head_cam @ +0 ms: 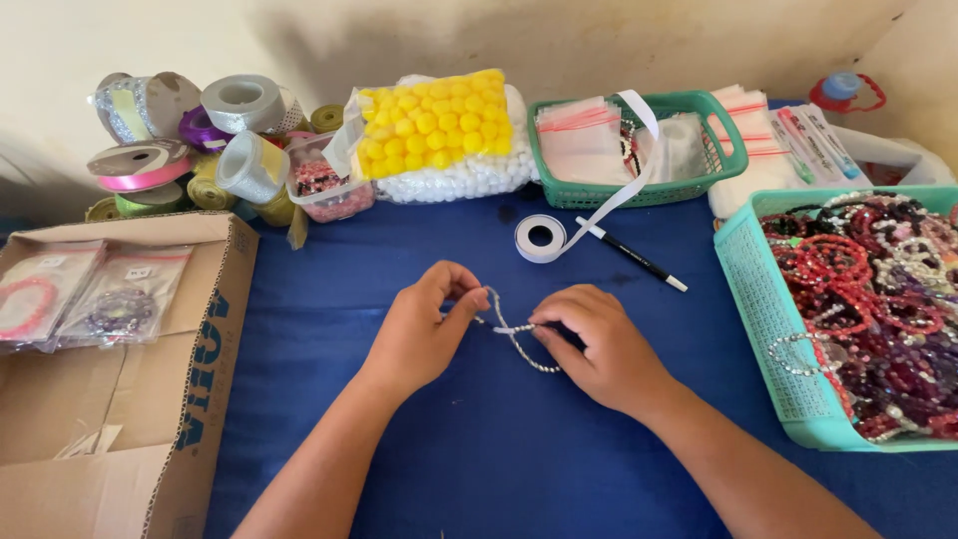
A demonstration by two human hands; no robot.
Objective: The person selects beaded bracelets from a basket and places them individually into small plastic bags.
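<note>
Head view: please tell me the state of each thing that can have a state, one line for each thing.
Left hand: closed on the beaded bracelet.
Right hand: pinching the white tag strip on the bracelet.
Tape roll: partly unrolled, lying flat.
Pen: lying on the cloth, capped or not unclear.
Cardboard box: open.
Turquoise basket: full of bracelets.

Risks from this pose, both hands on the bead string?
1. The bracelet hangs between the left hand and right hand by fingertip pinches only; a slip could drop it on the blue cloth.
2. The white strip at the pinch looks small and loose, so it may come off.
3. The pen and tape roll lie close ahead; a forward move could knock them.
</note>
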